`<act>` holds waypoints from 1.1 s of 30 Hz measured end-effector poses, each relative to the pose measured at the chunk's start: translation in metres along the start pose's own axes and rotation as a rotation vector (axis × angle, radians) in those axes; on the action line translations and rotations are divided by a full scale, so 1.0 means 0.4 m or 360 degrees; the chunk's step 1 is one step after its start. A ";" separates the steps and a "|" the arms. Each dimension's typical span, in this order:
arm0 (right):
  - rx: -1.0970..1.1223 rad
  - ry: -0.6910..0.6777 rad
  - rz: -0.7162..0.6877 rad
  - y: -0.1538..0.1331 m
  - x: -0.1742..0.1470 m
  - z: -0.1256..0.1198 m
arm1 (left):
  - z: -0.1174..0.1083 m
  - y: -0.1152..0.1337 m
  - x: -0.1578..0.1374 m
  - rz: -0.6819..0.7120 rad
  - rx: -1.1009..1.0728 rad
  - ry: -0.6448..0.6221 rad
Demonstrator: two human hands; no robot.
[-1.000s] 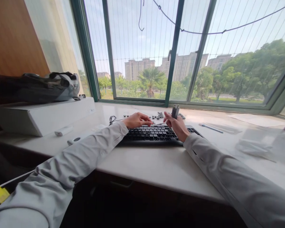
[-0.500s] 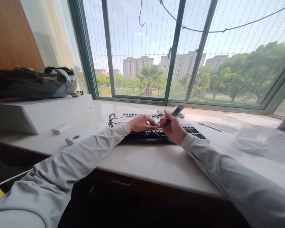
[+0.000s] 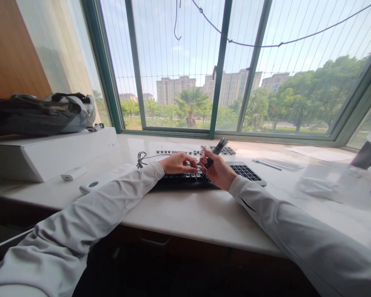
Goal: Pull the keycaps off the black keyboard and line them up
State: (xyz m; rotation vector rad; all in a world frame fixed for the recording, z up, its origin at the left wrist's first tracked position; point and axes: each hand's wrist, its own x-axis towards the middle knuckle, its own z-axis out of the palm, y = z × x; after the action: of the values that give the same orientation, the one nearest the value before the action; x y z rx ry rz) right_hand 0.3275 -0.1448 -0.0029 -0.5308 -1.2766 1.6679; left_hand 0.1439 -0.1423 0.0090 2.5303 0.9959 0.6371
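Note:
My left hand [image 3: 179,163] hovers at a black keyboard [image 3: 190,180], its thumb and fingers bent down toward the keys and slightly apart. I cannot see anything between them. My right hand [image 3: 219,170] is closed around a dark, slim tool [image 3: 220,146] with several light tips. It points up and to the right, and its lower part is hidden in the fingers. At the keyboard's right end, a grid of dark openings [image 3: 244,171] shows no keycaps. Behind the keyboard, loose keycaps [image 3: 227,150] lie in rows on the white tabletop [image 3: 173,210].
To the left, a white box [image 3: 58,154] carries a dark bag [image 3: 40,115]. A small white device [image 3: 74,173] and a coiled cable [image 3: 141,160] lie nearby. On the right are a pen [image 3: 267,164], clear plastic [image 3: 321,180] and paper [image 3: 320,152].
The view has shifted slightly to the right. My left fingertips have lifted and parted a little, and the tool in my right hand stands more upright.

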 end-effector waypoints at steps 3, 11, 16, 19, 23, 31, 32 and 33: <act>-0.0097 -0.0010 -0.0012 0.002 0.000 -0.001 | 0.003 -0.009 0.000 0.0020 0.0037 -0.0016; 0.0008 -0.0060 -0.0011 0.009 0.002 -0.007 | -0.002 -0.010 -0.001 0.0084 0.0057 -0.0022; 0.0030 -0.0041 0.0033 0.000 -0.007 0.005 | -0.002 -0.018 -0.002 0.0077 0.0055 -0.0019; -0.0027 -0.0022 0.0050 -0.007 -0.010 0.009 | -0.004 -0.026 -0.003 0.0094 0.0019 -0.0033; -0.0074 -0.0037 0.0087 -0.007 -0.009 0.007 | -0.007 -0.034 -0.004 0.0108 0.0018 -0.0023; -0.0124 0.0048 0.0084 0.002 0.002 0.002 | -0.009 -0.032 -0.005 0.0083 0.0039 0.0000; -0.0105 0.0067 0.0094 0.001 0.002 0.003 | -0.010 -0.031 -0.005 0.0079 0.0047 0.0010; -0.0090 0.0085 0.0105 0.000 0.001 0.004 | -0.010 -0.029 -0.006 0.0079 0.0055 0.0014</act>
State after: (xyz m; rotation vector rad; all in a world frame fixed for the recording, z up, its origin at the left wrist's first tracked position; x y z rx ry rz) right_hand 0.3261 -0.1452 -0.0021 -0.6536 -1.2828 1.6647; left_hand 0.1339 -0.1351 0.0063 2.5917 0.9574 0.6514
